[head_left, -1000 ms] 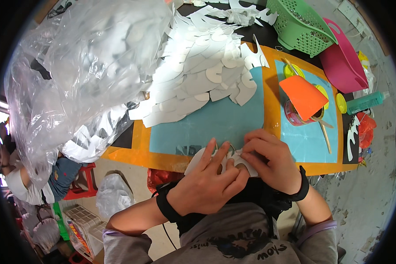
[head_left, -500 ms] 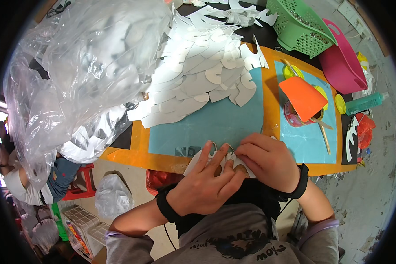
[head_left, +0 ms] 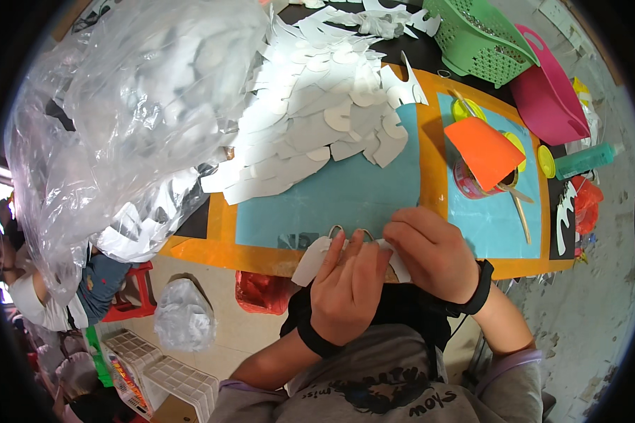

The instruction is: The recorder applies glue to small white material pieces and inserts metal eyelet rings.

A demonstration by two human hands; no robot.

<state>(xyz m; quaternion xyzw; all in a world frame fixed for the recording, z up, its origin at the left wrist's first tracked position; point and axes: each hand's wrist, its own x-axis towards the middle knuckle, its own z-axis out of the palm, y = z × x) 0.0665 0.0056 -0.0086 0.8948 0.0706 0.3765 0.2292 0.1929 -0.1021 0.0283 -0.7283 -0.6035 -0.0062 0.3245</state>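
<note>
A white cut-out piece [head_left: 307,262] is in front of me at the table's near edge, mostly covered by my hands. Two thin curved wire-like loops [head_left: 336,228] stick up along its top edge. My left hand [head_left: 349,287] lies over the piece with its fingers together, gripping it. At the piece's right side, my right hand [head_left: 434,254] is closed in a pinch on the edge; whatever else sits between those fingertips is hidden. Beyond my hands, a large heap of similar white pieces [head_left: 310,120] overlaps on the blue mat [head_left: 331,194].
A big clear plastic bag [head_left: 155,92] with white pieces fills the left. On the right blue sheet stand a pot [head_left: 473,180] with an orange piece [head_left: 483,151] over it and brushes. Behind are a green basket [head_left: 483,53], a pink basket [head_left: 549,92] and a teal bottle [head_left: 584,161].
My left hand has turned more upright and shifted right, its spread fingers drawing together over the white piece. My right hand stays at the piece's right side, with fingers curled tighter.
</note>
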